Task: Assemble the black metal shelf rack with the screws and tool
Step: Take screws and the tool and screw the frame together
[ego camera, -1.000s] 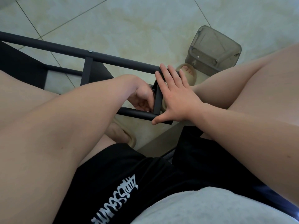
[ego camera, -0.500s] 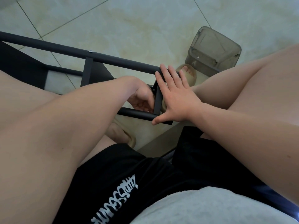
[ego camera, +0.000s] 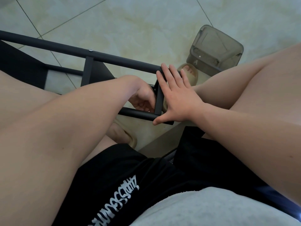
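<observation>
The black metal shelf rack [ego camera: 114,58] lies on its side low over the pale, glossy floor tiles [ego camera: 130,22], between the seated person's bare knees. Its matte round tubes run long from the far left down toward the right. A flat upright joins the upper tube where a small silver screw head [ego camera: 90,50] shows. A dark flat panel fills the left corner.

The left hand [ego camera: 143,101] is tucked inside the frame with its fingers curled, close against the short square end bar [ego camera: 159,98]. I cannot tell whether it holds anything there.

The right hand [ego camera: 177,98] lies flat and open against that end bar from outside. Its fingers are straight and reach the upper tube, and the thumb is spread along the lower tube [ego camera: 135,112].

Further right, a smoky translucent plastic box [ego camera: 215,51] with rounded corners sits on the tiles, just beyond a tan rubber sandal [ego camera: 189,74].
</observation>
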{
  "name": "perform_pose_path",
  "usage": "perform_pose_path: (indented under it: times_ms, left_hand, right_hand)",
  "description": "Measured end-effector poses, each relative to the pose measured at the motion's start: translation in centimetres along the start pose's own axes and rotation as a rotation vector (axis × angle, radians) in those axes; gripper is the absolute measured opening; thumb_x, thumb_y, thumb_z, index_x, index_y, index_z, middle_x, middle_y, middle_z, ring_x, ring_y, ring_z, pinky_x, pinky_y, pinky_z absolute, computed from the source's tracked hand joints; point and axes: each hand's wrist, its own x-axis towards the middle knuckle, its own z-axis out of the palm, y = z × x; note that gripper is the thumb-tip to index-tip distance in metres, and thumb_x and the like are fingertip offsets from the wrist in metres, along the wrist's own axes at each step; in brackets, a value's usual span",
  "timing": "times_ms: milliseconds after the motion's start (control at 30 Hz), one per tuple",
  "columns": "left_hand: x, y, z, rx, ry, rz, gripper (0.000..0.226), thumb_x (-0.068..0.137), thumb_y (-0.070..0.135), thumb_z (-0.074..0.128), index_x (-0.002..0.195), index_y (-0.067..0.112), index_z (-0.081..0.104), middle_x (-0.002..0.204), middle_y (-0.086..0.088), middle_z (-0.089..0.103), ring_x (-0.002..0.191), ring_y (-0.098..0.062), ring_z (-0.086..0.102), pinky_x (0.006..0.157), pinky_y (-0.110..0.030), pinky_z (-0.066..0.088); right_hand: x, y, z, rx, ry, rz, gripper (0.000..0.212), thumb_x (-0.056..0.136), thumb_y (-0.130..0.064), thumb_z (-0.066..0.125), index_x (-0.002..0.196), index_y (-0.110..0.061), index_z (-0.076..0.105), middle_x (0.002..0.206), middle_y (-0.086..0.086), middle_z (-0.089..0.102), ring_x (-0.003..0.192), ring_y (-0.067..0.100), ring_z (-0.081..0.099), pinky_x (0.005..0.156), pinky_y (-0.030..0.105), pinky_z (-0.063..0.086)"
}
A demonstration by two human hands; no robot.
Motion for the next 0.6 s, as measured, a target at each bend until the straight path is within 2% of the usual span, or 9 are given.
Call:
perform_pose_path:
  times_ms: [233, 333, 467, 600]
  left_hand:
    - [0.15, 0.24, -0.02, -0.015, -0.026, 0.015, 0.014, 0.088, -0.002, 0.062, 0.087, 0.011, 0.069, 0.073, -0.003, 0.065, 0.069, -0.013, 0.059, 0.073, -0.025, 0.048]
    - [0.1, -0.01, -0.12, -0.007, -0.028, 0.027, 0.014, 0.088, 0.002, 0.064, 0.089, 0.014, 0.071, 0.076, 0.0, 0.067, 0.071, -0.011, 0.061, 0.076, -0.027, 0.047]
    - [0.11, -0.19, -0.14, -0.01, -0.039, 0.015, 0.012, 0.088, 0.007, 0.066, 0.085, 0.018, 0.07, 0.071, 0.005, 0.067, 0.068, -0.009, 0.061, 0.069, -0.024, 0.047]
    - [0.1, 0.01, -0.09, 0.0, -0.064, -0.004, 0.014, 0.089, 0.003, 0.062, 0.086, 0.015, 0.068, 0.069, 0.001, 0.066, 0.066, -0.01, 0.062, 0.071, -0.025, 0.047]
  right_hand:
    - [-0.07, 0.01, 0.07, -0.005, 0.012, 0.003, 0.155, 0.053, -0.101, 0.051, 0.161, -0.008, -0.011, 0.167, 0.015, -0.022, 0.155, 0.033, -0.019, 0.125, 0.052, -0.009]
    - [-0.02, 0.06, 0.07, -0.008, 0.012, 0.003, 0.155, 0.053, -0.101, 0.051, 0.161, -0.008, -0.011, 0.167, 0.015, -0.022, 0.155, 0.034, -0.019, 0.125, 0.052, -0.009]
    - [0.03, 0.22, -0.02, -0.002, 0.009, -0.001, 0.154, 0.054, -0.101, 0.051, 0.161, -0.009, -0.011, 0.167, 0.015, -0.022, 0.155, 0.034, -0.02, 0.125, 0.052, -0.009]
    - [-0.03, 0.03, 0.07, -0.013, 0.01, -0.001, 0.154, 0.054, -0.101, 0.05, 0.161, -0.008, -0.011, 0.167, 0.016, -0.023, 0.155, 0.034, -0.02, 0.125, 0.053, -0.008]
